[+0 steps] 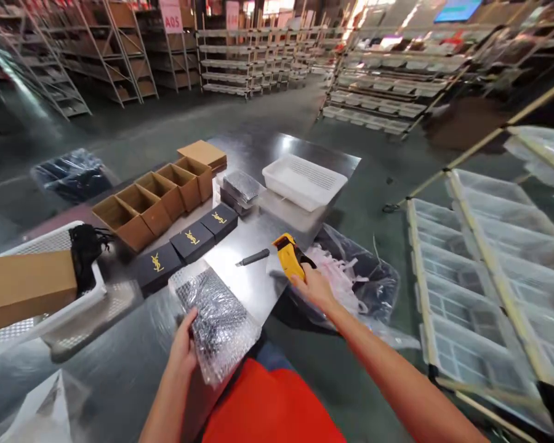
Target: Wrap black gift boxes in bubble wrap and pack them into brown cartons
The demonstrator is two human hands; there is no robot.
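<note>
The left hand (183, 347) has its fingers gripping the left edge of a bubble-wrapped package (216, 317), which lies at the near edge of the metal surface (252, 286). To the right, the right hand (316, 286) has its fingers closed around a yellow-and-black tool (289, 255), held apart from the package. A dark knife (253, 257) lies on the surface just left of the tool. Three black boxes (191, 241) stand in a row beyond the package, with open cardboard boxes (138, 227) behind them. A white tray (284, 189) sits at the far right.
</note>
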